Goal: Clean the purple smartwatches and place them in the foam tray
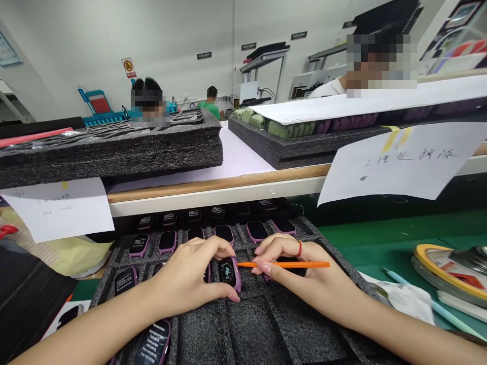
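Forearms [114, 317] slant in toward a purple-cased watch [229, 274] over the foam tray [249, 327], long axis running near to far; the left hand [186, 268] pinches it top and bottom, the right hand [314, 279] closes round an orange stick [300, 264] crosswise, tip at the case's right edge.

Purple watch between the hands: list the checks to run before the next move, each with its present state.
1. Left hand grips purple watch by its edges: ok.
2. Watch screen lit: ok, a dial shows.
3. Right hand pinches orange stick: ok.
4. Stick's tip aimed at the watch's side: ok.
5. Tip actually touching the case: cannot tell.
6. Watch lifted clear of foam tray: cannot tell.
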Motion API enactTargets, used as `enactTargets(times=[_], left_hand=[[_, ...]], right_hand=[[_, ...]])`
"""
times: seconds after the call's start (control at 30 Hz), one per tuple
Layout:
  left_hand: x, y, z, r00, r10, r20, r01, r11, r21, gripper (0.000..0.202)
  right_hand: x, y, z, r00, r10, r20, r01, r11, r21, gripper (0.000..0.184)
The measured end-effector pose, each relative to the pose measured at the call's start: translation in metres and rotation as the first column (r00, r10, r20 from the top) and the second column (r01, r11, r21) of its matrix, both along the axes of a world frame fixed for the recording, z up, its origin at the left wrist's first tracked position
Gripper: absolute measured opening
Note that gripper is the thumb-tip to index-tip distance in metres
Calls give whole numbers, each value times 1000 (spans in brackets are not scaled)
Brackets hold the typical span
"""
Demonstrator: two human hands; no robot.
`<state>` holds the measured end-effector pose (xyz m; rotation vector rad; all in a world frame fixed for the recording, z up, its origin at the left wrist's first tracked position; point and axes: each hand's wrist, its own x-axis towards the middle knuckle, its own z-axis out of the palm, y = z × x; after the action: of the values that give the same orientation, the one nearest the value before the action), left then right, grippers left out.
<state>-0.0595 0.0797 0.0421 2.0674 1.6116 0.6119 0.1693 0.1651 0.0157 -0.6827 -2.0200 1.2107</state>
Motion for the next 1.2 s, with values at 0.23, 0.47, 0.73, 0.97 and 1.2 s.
enactTargets(times=[0.23, 0.47, 0.73, 0.97, 1.2], left_hand=[[-1, 3, 0, 997, -62, -46, 63, 998, 27, 53], [8, 2, -2, 964, -196, -180, 239, 935, 261, 37], [49, 33, -2, 898, -317, -304, 387, 898, 209, 40], [45, 37, -7, 965, -222, -137, 247, 948, 202, 28], [46, 37, -12, 973, -229, 15, 218, 944, 246, 26]], right_hand=[[1, 0, -1, 999, 24, 26, -26, 996, 91, 21], [16, -1, -1, 959, -156, -238, 184, 977, 103, 17], [21, 9, -1, 908, -303, -289, 331, 942, 53, 40], [25, 15, -4, 907, -317, -277, 334, 942, 18, 46], [24, 14, -6, 944, -236, -230, 244, 970, 8, 46]])
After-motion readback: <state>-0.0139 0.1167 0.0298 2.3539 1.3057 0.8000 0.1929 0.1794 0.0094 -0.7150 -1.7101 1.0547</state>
